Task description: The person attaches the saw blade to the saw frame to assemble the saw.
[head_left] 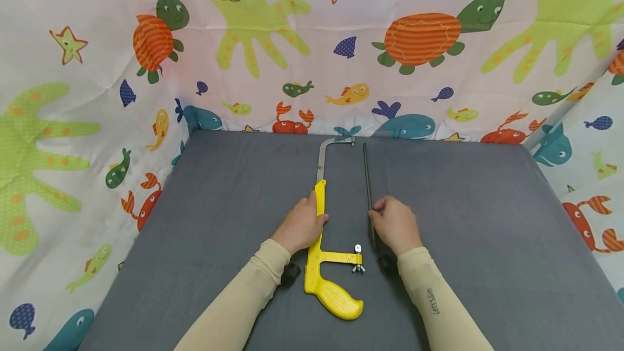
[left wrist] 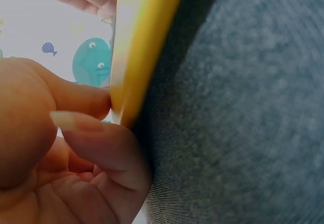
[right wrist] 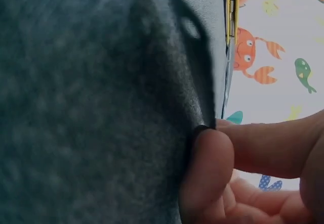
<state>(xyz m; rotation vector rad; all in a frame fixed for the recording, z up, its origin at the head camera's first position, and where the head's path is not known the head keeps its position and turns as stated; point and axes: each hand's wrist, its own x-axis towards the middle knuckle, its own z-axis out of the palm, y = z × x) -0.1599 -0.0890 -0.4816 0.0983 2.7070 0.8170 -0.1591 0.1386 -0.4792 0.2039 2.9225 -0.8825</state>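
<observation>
Head view: at the middle of a grey tabletop (head_left: 234,205), a yellow hacksaw frame (head_left: 313,256), handle (head_left: 341,301) toward the wearer, gripped by curled fingers and thumb of the left hand (head_left: 303,223). Just right, roughly parallel, a thin dark hacksaw blade (head_left: 368,186) pinched between closed thumb and fingers of the right hand (head_left: 397,225). Behind, a sea-creature-patterned cloth (head_left: 302,37).

Beige, close-fitting sleeves (head_left: 229,299) worn to both wrists. Small dark lettering (head_left: 433,301) printed along right sleeve (head_left: 446,313). Black pieces (head_left: 291,274), partly hidden, seen beneath wrists.
</observation>
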